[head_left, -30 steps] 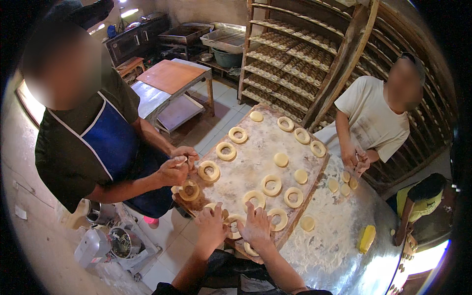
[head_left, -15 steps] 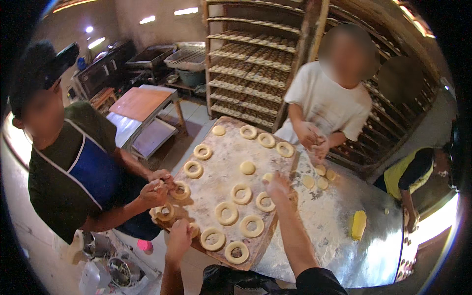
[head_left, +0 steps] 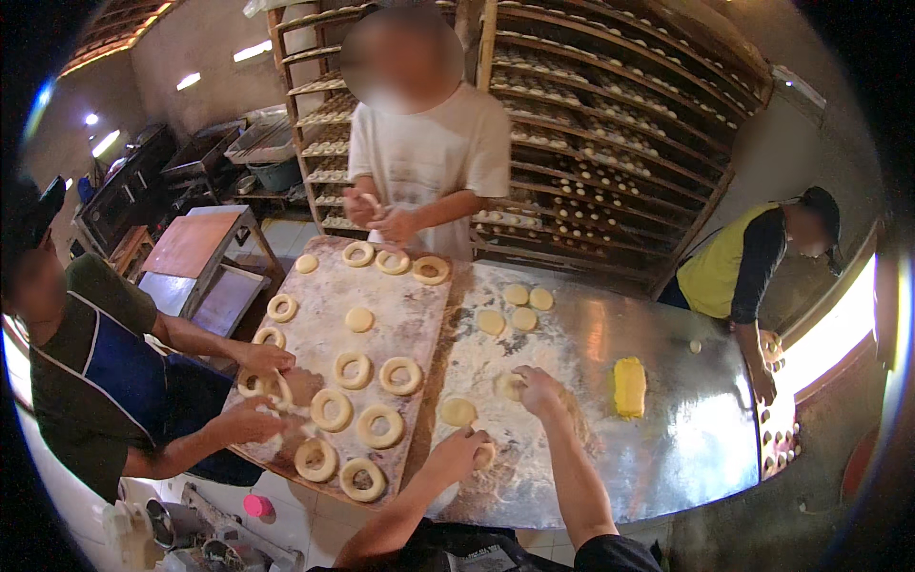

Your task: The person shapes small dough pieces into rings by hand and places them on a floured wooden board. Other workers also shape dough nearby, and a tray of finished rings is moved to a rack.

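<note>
Over the floured metal table (head_left: pixel 572 477), my right hand (head_left: pixel 543 391) has its fingers closed on a pale dough disc (head_left: pixel 509 385). Lower and to the left, my left hand (head_left: pixel 456 456) is closed around the edge of another dough disc (head_left: pixel 484 457), partly hidden by the fingers. Just above that hand, a flat dough round (head_left: pixel 458 412) lies on the flour. To the left is a wooden board (head_left: pixel 329 372) bearing several dough rings (head_left: pixel 331 410) and two plain discs, one of them near its middle (head_left: pixel 359 319).
A person in a blue apron (head_left: pixel 129 329) handles dough rings at the board's left edge. Another in a white shirt (head_left: pixel 424 153) works dough beyond it. Several dough rounds (head_left: pixel 524 318) and a yellow block (head_left: pixel 629 388) lie on the table. Racks (head_left: pixel 610 124) of dough stand behind.
The view has swung right. My right hand has left the board with a dough disc and is over the table. My left hand has moved from the board's near edge to the table.
</note>
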